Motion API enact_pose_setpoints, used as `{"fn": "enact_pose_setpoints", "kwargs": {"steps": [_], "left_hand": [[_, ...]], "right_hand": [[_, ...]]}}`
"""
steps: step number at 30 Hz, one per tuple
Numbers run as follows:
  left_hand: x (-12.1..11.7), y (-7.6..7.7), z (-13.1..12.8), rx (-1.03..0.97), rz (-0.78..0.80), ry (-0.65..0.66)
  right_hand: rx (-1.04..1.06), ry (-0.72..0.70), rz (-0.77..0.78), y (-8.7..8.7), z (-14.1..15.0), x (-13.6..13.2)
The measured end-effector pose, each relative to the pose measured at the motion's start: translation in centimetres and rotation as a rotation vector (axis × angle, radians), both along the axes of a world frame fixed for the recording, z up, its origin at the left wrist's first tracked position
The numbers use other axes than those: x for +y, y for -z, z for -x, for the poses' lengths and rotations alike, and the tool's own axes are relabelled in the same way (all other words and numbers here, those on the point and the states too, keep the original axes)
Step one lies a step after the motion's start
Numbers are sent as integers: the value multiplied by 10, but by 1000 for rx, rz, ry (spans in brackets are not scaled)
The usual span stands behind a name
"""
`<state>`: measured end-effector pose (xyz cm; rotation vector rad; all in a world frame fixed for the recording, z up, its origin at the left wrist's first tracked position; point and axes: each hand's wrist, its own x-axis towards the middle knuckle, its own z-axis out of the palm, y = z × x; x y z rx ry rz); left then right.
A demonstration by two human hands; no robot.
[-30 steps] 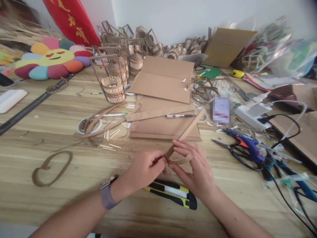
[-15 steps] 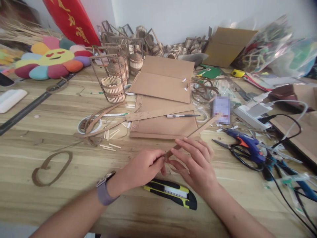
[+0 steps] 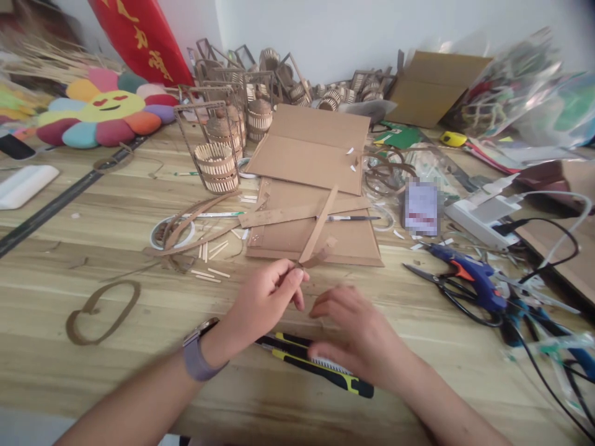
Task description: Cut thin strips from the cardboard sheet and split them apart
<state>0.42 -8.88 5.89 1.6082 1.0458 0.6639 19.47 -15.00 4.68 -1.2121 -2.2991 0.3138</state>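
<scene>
A thin brown cardboard strip (image 3: 318, 224) is pinched between the thumb and fingers of my left hand (image 3: 264, 297). It sticks up and away from me over the cardboard sheets, and a second brown end (image 3: 323, 253) shows beside it. My right hand (image 3: 357, 334) hovers to the right, fingers curved and apart from the thumb, with nothing in it. Beneath that hand lies a black and yellow utility knife (image 3: 332, 378), partly covered by it. On the left a loop of brown strip (image 3: 134, 297) rests on the wooden table.
Cardboard sheets (image 3: 307, 148) and a pen (image 3: 356, 218) lie ahead. Small slatted buckets (image 3: 216, 164) stand at the back. A tape roll (image 3: 152, 235) and short sticks are left of centre. To the right are scissors (image 3: 458, 297), a glue gun (image 3: 469, 272) and a power strip (image 3: 483, 217).
My right hand has let go of the strip and drawn back towards the knife. The strip, still in my left hand, has swung from pointing right to pointing more away from me.
</scene>
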Motion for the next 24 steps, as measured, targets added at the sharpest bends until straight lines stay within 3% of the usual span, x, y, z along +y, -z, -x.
{"fn": "enact_pose_setpoints", "kwargs": {"steps": [2, 5, 11, 18, 24], "left_hand": [[2, 0, 0, -7, 1, -28], [4, 1, 1, 1, -30, -51], [10, 1, 4, -8, -97, -107], [8, -1, 1, 52, -118, -85], [4, 4, -1, 131, -172, -79]], "right_hand": [[-131, -119, 129, -1, 10, -5], [-257, -132, 200, -1, 19, -13], [-73, -18, 477, -18, -6, -11], [21, 100, 258, -19, -22, 2], [42, 109, 241, -16, -17, 4]]}}
